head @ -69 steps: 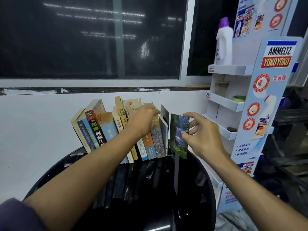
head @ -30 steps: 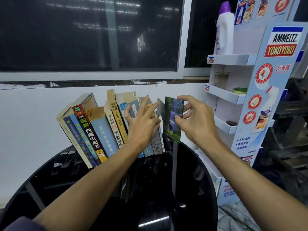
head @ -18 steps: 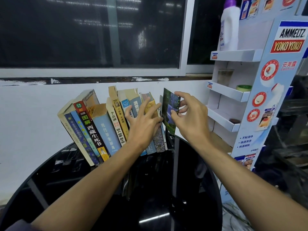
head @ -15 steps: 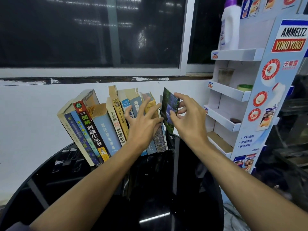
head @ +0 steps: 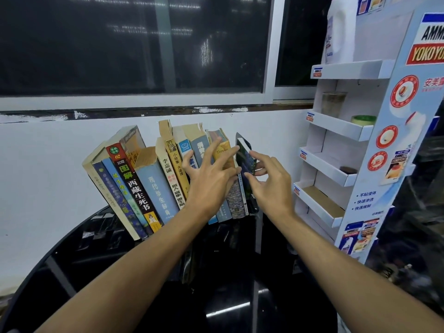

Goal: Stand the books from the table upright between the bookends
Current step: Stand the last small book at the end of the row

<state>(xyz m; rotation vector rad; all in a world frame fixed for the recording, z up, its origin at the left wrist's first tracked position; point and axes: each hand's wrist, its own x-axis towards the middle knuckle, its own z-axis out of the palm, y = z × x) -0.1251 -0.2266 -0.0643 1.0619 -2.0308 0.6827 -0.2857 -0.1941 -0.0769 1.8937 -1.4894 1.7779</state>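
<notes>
A row of several books (head: 149,183) stands on the black round table (head: 240,296), all leaning to the left. My left hand (head: 209,186) presses flat against the spines at the right end of the row, fingers spread. My right hand (head: 271,186) pinches a thin green-blue book (head: 247,162) between thumb and fingers. That book sits at the far right of the row, tight against the black right bookend (head: 254,207). The left bookend is hidden behind the books.
A white cardboard display rack (head: 336,169) stands right beside the table, close to my right hand. It holds a white bottle (head: 340,32) on top, plus a glass and a tape roll. A white wall and dark window lie behind the books.
My right hand has carried the thin book left, from apart in the air to the right end of the row. My left hand stays pressed on the spines.
</notes>
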